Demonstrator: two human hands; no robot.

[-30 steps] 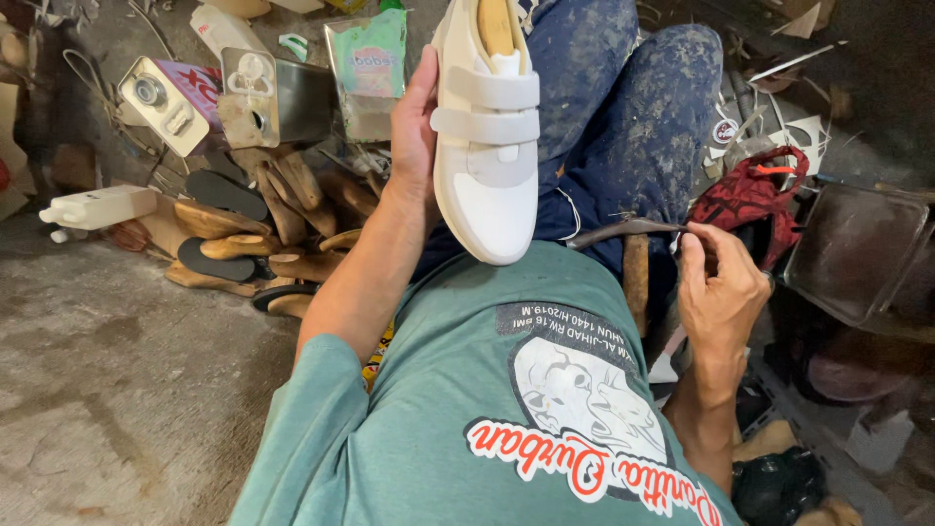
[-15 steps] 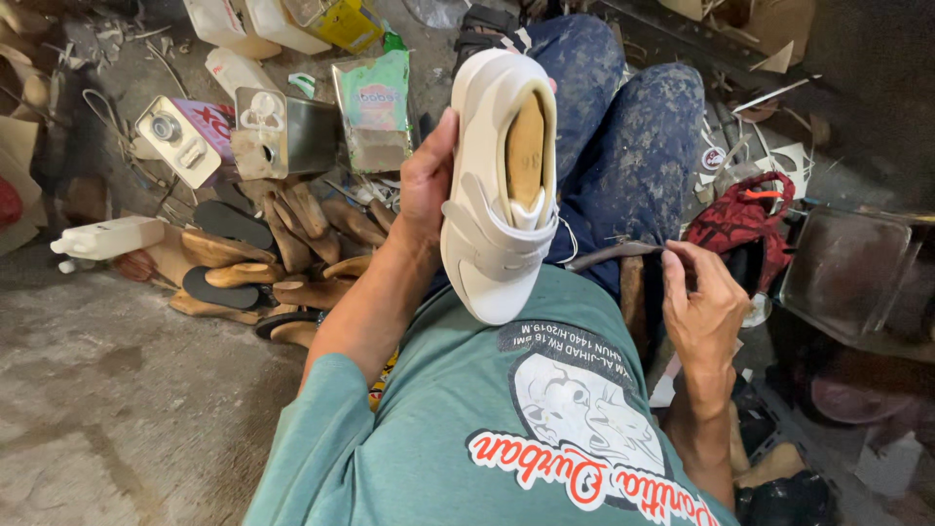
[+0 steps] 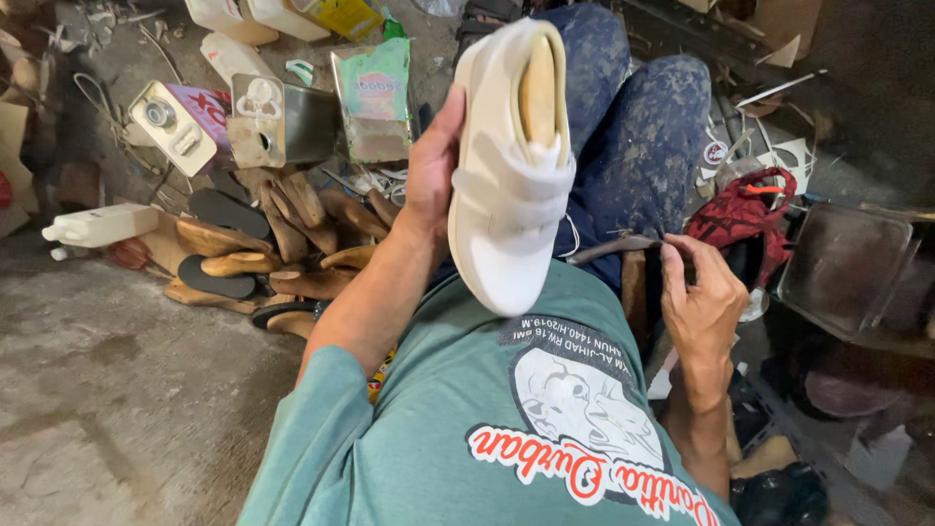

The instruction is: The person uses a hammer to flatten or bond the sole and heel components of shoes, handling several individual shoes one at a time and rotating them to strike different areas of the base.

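— Head view first: what does the left hand [image 3: 433, 180] hold?

— A white shoe [image 3: 511, 166] with two straps across it and a wooden last showing in its opening. The left grip is closed around the shoe's left side, thumb towards the near end, holding it up above the lap, toe pointing near, heel far.

— And the right hand [image 3: 703, 297]?

— It sits to the right of the shoe, well apart from it. Its fingers pinch the end of a dark strap [image 3: 614, 248] that runs left across the blue, stained trousers [image 3: 643, 136]. So that grip is closed on the strap.

— What lies around?

— On the floor [image 3: 107, 390] to the left, a heap of wooden lasts and dark soles [image 3: 263, 244]. Farther off, a metal tin [image 3: 287, 122], a green packet [image 3: 375, 93] leaning beside it, and white plastic bottles [image 3: 97, 224]. To the right, a red cloth bundle [image 3: 745, 209] just beyond the right hand, and a dark metal tray [image 3: 847, 273] farther right.

— What is nearest the camera?

— A teal shirt [image 3: 438, 438] with a printed design.
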